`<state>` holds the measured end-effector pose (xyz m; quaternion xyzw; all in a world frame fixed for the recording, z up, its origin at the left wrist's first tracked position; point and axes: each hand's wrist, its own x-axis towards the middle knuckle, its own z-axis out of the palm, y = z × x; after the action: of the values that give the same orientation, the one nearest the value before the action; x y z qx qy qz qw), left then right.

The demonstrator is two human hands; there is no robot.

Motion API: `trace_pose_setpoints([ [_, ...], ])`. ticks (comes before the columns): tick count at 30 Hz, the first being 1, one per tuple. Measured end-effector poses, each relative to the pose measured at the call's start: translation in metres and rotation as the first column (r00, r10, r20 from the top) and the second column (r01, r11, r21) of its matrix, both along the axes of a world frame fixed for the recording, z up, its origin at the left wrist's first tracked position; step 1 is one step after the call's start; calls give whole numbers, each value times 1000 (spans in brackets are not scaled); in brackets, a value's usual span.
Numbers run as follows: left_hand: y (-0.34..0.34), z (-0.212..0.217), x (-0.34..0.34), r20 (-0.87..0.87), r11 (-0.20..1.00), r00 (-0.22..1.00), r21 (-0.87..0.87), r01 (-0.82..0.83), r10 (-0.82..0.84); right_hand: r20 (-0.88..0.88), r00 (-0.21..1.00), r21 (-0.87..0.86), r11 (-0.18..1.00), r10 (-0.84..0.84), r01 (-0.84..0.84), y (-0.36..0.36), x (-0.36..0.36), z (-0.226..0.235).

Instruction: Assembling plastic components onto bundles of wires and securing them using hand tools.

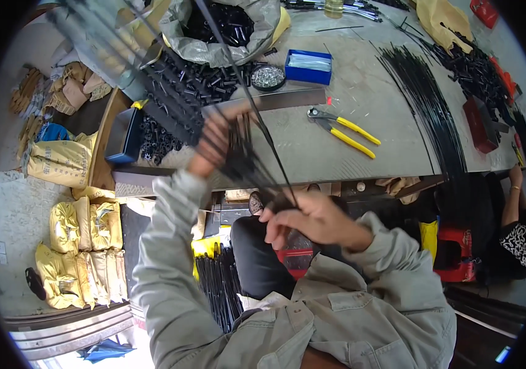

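Note:
A bundle of thin black rods (238, 147), smeared by motion, slants from the upper left down toward my lap. My left hand (213, 138) is closed around it near the bench's front edge; the fingers are blurred. Lower down, my right hand (315, 221) has its fingers curled at the bottom end of one long black rod, which it appears to pinch. End-cutting pliers (349, 132) with yellow handles lie on the grey bench (361, 160) beyond my right hand. Small black plastic parts (183, 80) are heaped behind my left hand.
Around the bench are a sack of black parts (220, 27), a dish of small shiny pieces (268, 77), a blue box (309, 66) and another rod bundle (426, 111). More rods (220, 289) stand by my leg. Another person's arm (512, 197) is at right.

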<state>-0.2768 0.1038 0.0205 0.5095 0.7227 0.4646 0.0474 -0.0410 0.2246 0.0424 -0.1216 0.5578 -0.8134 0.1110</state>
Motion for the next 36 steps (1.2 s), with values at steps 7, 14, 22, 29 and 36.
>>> trace_pose_setpoints([
  [7,-17,-7,-42,-879,798,474,-319,-512,-48,67,961,13,964,-267,267,-40,-22,-123],
  [14,-60,-16,59,-453,881,880,-463,-94,-144,-98,984,192,968,-146,163,-37,-35,-204],
  [22,-23,-38,72,-554,880,804,-467,-83,-218,-834,551,549,151,32,822,13,-55,-213],
  [29,-25,-27,74,-613,885,765,-447,-128,-199,-210,962,670,691,-173,271,51,-47,-48],
  [36,-30,-50,75,-620,914,781,-274,-300,71,-34,903,813,514,-429,275,56,-164,-36],
])
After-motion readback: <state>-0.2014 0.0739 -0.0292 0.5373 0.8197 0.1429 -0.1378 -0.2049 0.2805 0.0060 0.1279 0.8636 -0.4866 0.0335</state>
